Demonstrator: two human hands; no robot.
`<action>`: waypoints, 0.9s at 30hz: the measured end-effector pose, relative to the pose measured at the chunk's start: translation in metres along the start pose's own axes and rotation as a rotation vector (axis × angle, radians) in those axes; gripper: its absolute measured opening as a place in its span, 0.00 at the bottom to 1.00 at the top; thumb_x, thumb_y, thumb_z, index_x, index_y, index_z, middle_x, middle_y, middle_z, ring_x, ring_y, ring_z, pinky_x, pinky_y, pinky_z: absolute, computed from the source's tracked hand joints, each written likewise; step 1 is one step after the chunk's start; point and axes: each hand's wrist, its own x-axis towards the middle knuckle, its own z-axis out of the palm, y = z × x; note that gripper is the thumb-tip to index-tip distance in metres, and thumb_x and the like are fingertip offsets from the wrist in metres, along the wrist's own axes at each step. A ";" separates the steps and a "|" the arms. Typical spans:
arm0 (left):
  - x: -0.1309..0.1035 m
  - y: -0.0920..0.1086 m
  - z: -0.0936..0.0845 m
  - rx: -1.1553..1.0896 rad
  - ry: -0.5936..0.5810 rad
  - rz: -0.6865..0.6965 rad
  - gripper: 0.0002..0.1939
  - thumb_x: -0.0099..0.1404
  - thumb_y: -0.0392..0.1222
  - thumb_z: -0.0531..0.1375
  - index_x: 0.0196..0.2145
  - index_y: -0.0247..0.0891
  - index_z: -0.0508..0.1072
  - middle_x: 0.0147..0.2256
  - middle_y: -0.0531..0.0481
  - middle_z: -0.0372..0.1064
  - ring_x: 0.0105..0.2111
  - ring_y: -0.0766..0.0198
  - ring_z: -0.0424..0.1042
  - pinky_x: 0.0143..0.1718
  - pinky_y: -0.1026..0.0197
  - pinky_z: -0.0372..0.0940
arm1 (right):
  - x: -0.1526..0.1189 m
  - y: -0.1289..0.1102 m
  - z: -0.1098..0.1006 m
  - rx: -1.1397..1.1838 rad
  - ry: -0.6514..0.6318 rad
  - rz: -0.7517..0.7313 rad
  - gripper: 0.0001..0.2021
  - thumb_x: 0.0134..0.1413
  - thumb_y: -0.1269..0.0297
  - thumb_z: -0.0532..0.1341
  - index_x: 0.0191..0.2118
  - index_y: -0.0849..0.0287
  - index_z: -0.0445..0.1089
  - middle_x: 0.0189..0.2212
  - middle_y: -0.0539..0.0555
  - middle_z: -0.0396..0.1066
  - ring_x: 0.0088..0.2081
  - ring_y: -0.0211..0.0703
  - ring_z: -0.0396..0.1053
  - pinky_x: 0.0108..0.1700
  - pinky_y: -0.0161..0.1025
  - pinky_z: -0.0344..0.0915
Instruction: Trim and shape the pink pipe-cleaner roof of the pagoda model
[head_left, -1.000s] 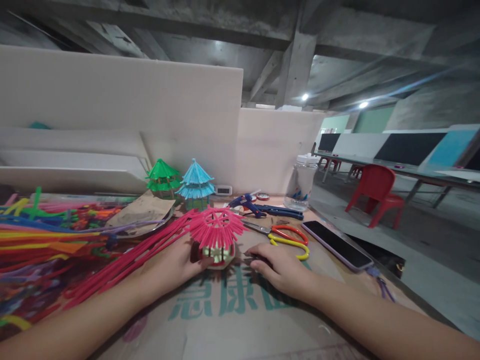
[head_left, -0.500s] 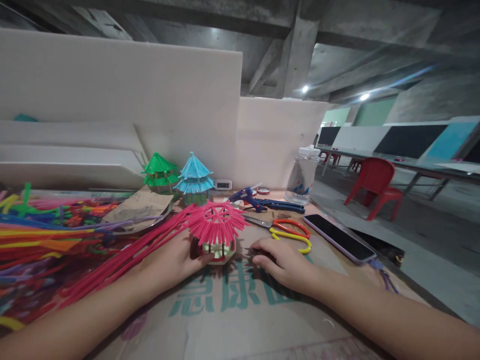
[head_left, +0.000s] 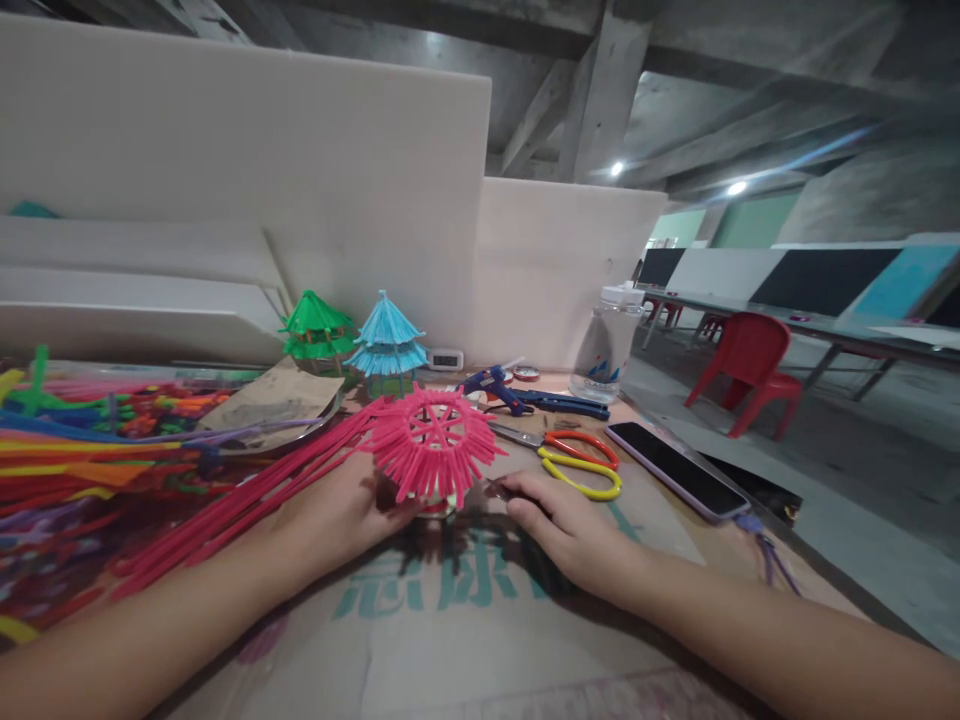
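**Two hands at a pink pipe-cleaner pavilion**

Nearest the camera, both forearms stretch over a sheet of brown cardboard printed with large green characters. The left hand is curled around the left side of the pink pavilion model, its fingers wrapped about the base under the fringed roof, so it grips the model rather than merely resting by it. The right hand lies palm down on the cardboard just right of the model, loosely half-closed; its fingertips reach the foot of the model, and something small and dark sits at them, too blurred to name. Whether that hand pinches anything cannot be told.

The pavilion stands upright on the cardboard between the two hands, its roof of pink spokes spreading over a pale base.

To the left, loose pink pipe cleaners run from the model toward a heap of many-coloured pipe cleaners. Just beyond the right hand lie scissors with orange and yellow handles, and right of them a dark phone.

Farther back stand a green pavilion and a blue pavilion side by side, a blue glue gun, and a clear plastic jar before the white partition.
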 end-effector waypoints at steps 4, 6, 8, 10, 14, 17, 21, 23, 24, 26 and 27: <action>-0.003 -0.005 0.003 0.030 -0.027 -0.058 0.08 0.71 0.47 0.63 0.43 0.43 0.79 0.39 0.49 0.83 0.42 0.53 0.81 0.46 0.56 0.72 | -0.005 -0.014 0.002 0.094 -0.015 0.040 0.17 0.72 0.57 0.51 0.48 0.59 0.75 0.45 0.61 0.81 0.47 0.53 0.77 0.51 0.46 0.71; -0.003 -0.006 0.004 0.033 -0.036 -0.064 0.07 0.71 0.46 0.64 0.42 0.43 0.79 0.38 0.49 0.82 0.41 0.53 0.81 0.44 0.57 0.72 | -0.006 -0.017 0.003 0.143 -0.012 0.077 0.16 0.71 0.57 0.52 0.46 0.59 0.75 0.44 0.61 0.80 0.47 0.52 0.77 0.52 0.45 0.70; -0.002 -0.005 0.003 0.027 -0.022 -0.034 0.08 0.70 0.46 0.65 0.45 0.43 0.79 0.41 0.50 0.82 0.42 0.54 0.81 0.44 0.58 0.72 | -0.007 -0.018 0.003 0.191 -0.018 0.114 0.16 0.70 0.56 0.53 0.46 0.59 0.74 0.44 0.61 0.80 0.48 0.52 0.76 0.52 0.45 0.70; -0.001 -0.002 0.001 0.012 -0.008 -0.012 0.10 0.69 0.45 0.66 0.48 0.44 0.78 0.43 0.51 0.82 0.42 0.55 0.81 0.45 0.58 0.72 | -0.008 -0.017 0.004 0.231 -0.031 0.125 0.17 0.70 0.54 0.53 0.47 0.60 0.74 0.45 0.61 0.80 0.48 0.52 0.76 0.51 0.45 0.70; 0.001 0.003 -0.003 -0.010 -0.017 -0.004 0.11 0.70 0.42 0.65 0.49 0.45 0.77 0.42 0.52 0.82 0.45 0.54 0.81 0.46 0.57 0.72 | -0.007 -0.017 0.004 0.253 -0.022 0.113 0.16 0.70 0.55 0.54 0.47 0.60 0.74 0.45 0.60 0.80 0.48 0.51 0.76 0.51 0.43 0.70; 0.000 0.001 -0.003 -0.006 -0.003 0.033 0.09 0.70 0.41 0.64 0.47 0.44 0.77 0.43 0.50 0.81 0.44 0.55 0.80 0.47 0.56 0.72 | -0.006 -0.018 0.003 0.261 -0.013 0.116 0.15 0.71 0.56 0.54 0.47 0.59 0.74 0.44 0.59 0.80 0.47 0.49 0.76 0.51 0.42 0.69; -0.002 -0.002 -0.003 0.027 0.009 0.012 0.07 0.69 0.44 0.65 0.43 0.43 0.78 0.42 0.48 0.82 0.46 0.51 0.80 0.48 0.54 0.73 | -0.006 -0.019 0.003 0.249 0.014 0.113 0.15 0.71 0.57 0.54 0.46 0.59 0.75 0.43 0.57 0.80 0.46 0.48 0.76 0.50 0.42 0.69; -0.003 -0.002 -0.004 0.038 -0.004 -0.009 0.08 0.69 0.47 0.65 0.43 0.43 0.79 0.41 0.47 0.82 0.45 0.51 0.80 0.46 0.55 0.73 | -0.006 -0.018 0.003 0.239 0.022 0.106 0.15 0.71 0.57 0.54 0.46 0.59 0.74 0.41 0.57 0.79 0.44 0.48 0.75 0.48 0.42 0.69; -0.002 -0.001 -0.004 0.042 -0.015 -0.007 0.09 0.69 0.47 0.65 0.43 0.43 0.79 0.40 0.47 0.82 0.45 0.51 0.80 0.46 0.55 0.74 | -0.006 -0.017 0.003 0.236 0.028 0.103 0.15 0.71 0.57 0.53 0.45 0.59 0.75 0.41 0.57 0.79 0.44 0.48 0.75 0.48 0.42 0.69; -0.001 0.002 -0.005 0.054 -0.026 0.011 0.08 0.70 0.46 0.63 0.44 0.44 0.80 0.39 0.49 0.82 0.42 0.52 0.81 0.47 0.55 0.73 | -0.006 -0.015 0.003 0.236 0.040 0.097 0.16 0.72 0.56 0.53 0.44 0.59 0.75 0.40 0.56 0.79 0.43 0.47 0.75 0.47 0.42 0.69; 0.000 0.003 -0.006 0.062 -0.021 0.024 0.08 0.71 0.46 0.62 0.44 0.44 0.79 0.39 0.49 0.82 0.42 0.53 0.81 0.48 0.54 0.73 | -0.006 -0.014 0.003 0.237 0.046 0.096 0.16 0.72 0.55 0.53 0.44 0.59 0.75 0.39 0.56 0.78 0.42 0.48 0.75 0.47 0.42 0.69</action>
